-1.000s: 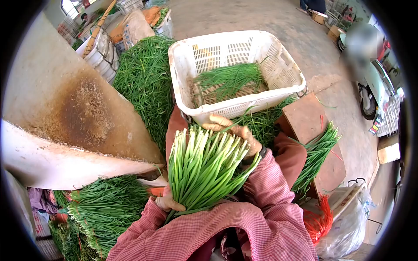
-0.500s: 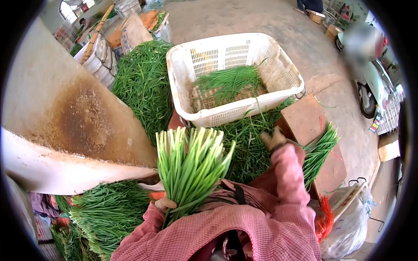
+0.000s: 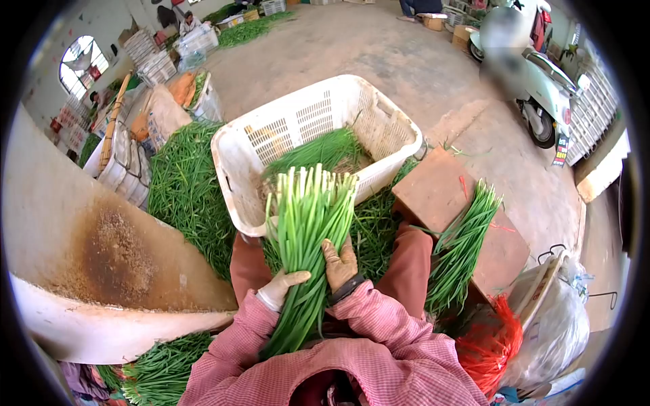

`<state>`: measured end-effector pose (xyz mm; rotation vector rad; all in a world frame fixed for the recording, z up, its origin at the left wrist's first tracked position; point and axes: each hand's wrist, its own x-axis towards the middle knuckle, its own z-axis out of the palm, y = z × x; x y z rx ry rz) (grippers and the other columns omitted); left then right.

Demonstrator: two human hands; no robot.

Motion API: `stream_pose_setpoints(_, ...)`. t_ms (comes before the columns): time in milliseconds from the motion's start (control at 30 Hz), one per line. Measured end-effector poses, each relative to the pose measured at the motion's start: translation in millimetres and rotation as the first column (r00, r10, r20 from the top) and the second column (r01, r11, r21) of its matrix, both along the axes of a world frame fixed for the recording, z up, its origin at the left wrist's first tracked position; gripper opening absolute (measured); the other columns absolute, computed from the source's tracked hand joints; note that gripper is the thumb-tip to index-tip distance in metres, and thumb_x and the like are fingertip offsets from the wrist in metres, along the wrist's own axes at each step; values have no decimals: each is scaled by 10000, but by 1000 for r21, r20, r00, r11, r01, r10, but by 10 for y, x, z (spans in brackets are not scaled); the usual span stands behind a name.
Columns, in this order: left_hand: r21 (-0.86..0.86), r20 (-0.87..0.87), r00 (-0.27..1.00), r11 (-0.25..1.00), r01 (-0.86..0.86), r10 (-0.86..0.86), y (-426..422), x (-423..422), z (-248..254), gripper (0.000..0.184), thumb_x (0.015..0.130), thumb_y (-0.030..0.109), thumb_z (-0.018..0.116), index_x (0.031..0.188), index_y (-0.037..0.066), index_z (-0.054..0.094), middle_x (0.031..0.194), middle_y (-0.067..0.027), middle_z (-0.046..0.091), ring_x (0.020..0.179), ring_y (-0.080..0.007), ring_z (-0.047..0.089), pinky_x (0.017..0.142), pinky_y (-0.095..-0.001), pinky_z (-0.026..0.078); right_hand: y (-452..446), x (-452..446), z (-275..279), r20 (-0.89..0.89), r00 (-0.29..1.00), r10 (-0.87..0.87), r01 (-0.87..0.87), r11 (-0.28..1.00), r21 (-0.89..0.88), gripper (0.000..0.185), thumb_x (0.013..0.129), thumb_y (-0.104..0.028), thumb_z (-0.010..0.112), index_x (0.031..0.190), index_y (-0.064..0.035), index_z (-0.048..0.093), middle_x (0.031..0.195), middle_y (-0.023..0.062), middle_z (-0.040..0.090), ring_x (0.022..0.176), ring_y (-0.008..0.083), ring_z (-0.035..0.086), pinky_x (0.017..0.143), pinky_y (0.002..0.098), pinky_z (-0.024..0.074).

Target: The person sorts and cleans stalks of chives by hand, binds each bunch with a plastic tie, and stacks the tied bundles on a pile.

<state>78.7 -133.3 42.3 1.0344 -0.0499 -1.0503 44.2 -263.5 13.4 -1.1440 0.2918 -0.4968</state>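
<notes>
A thick bunch of garlic chives (image 3: 310, 227) stands upright in front of me, pale cut ends up and green leaves hanging toward my lap. My left hand (image 3: 281, 289), in a pale glove, is wrapped round its left side. On the other side, my right hand (image 3: 340, 265), in a stained glove, is closed against the stems, its fingers partly behind them. Just beyond the bunch is a white plastic basket (image 3: 233, 172) with loose chives (image 3: 325, 150) lying inside.
At my right, another bunch (image 3: 467, 240) lies across a reddish-brown block (image 3: 433, 189), near red plastic strings (image 3: 493, 345). Heaped greens (image 3: 186, 183) lie left of the basket, beside a stained slab (image 3: 122, 250). More bunches (image 3: 166, 369) are at lower left. A scooter (image 3: 542, 101) stands far right.
My right hand has come from beside the brown block onto the bunch. The bunch now stands before the basket, with my left hand higher up its stems. The view has shifted.
</notes>
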Motion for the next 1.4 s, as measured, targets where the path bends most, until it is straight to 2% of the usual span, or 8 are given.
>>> stream_pose_setpoints(100, 14, -31, 999, 999, -31, 31, -325, 37, 139, 414, 727, 131, 612, 1102, 35, 465, 920, -64, 568, 763, -154, 566, 686, -274, 479, -357, 196, 182, 15, 999, -37, 39, 973, -229, 398, 858, -105, 479, 1218, -7, 339, 1025, 82, 528, 896, 145, 487, 780, 249, 408)
stream_pose_setpoints(267, -259, 209, 889, 900, -351, 407, -777, 49, 214, 283, 703, 23, 642, 968, 45, 545, 852, -23, 580, 756, -125, 558, 700, -255, 466, -868, 683, 957, -131, 858, 496, -507, 784, -359, 474, 836, -79, 496, 1269, -41, 307, 1084, 108, 523, 950, 141, 485, 829, 256, 404)
stream_pose_setpoints(467, -416, -77, 878, 786, -458, 471, -647, 90, 160, 436, 691, 54, 660, 1092, 58, 488, 1054, -8, 520, 959, -145, 469, 863, -301, 351, -302, 1188, 1563, -451, 516, 728, -718, 81, -691, 540, 820, -106, 486, 1311, -137, 264, 1228, 108, 444, 1128, 199, 398, 961, 279, 278)
stream_pose_setpoints(633, -482, -146, 525, 403, -778, 839, 74, 305, 470, 584, 645, 271, 687, 1130, 49, 450, 1152, -66, 458, 1059, -236, 403, 913, -429, 296, 992, 1635, 1832, -657, 376, 653, -616, -353, -704, 601, 788, -358, 502, 1307, -170, 264, 1260, 155, 387, 1147, 295, 386, 970, 315, 301)
stream_pose_setpoints(767, -582, -510, 578, 240, -777, 637, 1022, 695, 197, 641, 699, 201, 653, 1232, 54, 329, 1242, -83, 382, 1158, -243, 336, 967, -423, 278, 1983, 1807, 1733, -544, 562, 624, -445, -327, -834, 849, 709, -602, 489, 1312, -69, 218, 1199, 198, 437, 1084, 329, 441, 938, 341, 333)
stream_pose_setpoints(1000, -781, -317, 617, 171, -601, 721, 704, 673, 211, 610, 682, 192, 622, 1212, 46, 357, 1187, -108, 445, 1113, -270, 409, 963, -428, 305, 1295, 1498, 1694, -497, 641, 585, -398, -301, -867, 1202, 484, -598, 679, 1294, 70, 95, 1246, 297, 300, 1144, 389, 343, 949, 398, 304)
stream_pose_setpoints(1233, -584, -73, 889, 703, -406, 453, -257, 69, 900, 559, 756, 258, 534, 1239, 61, 332, 1222, -105, 407, 1117, -257, 391, 967, -387, 288, -97, 363, 2070, -359, 888, 287, -360, -49, -932, 1244, 484, -487, 737, 1270, 116, -17, 1246, 307, 252, 1175, 388, 273, 986, 373, 240)
stream_pose_setpoints(1400, -405, -29, 983, 897, -176, 179, -852, -207, 934, 442, 714, 58, 547, 1141, 32, 434, 1098, -72, 494, 997, -208, 493, 826, -337, 439, -761, -270, 1427, -113, 985, 128, -160, 466, -870, 1154, 496, -314, 753, 1286, 81, 9, 1228, 289, 295, 1164, 367, 309, 981, 355, 259)
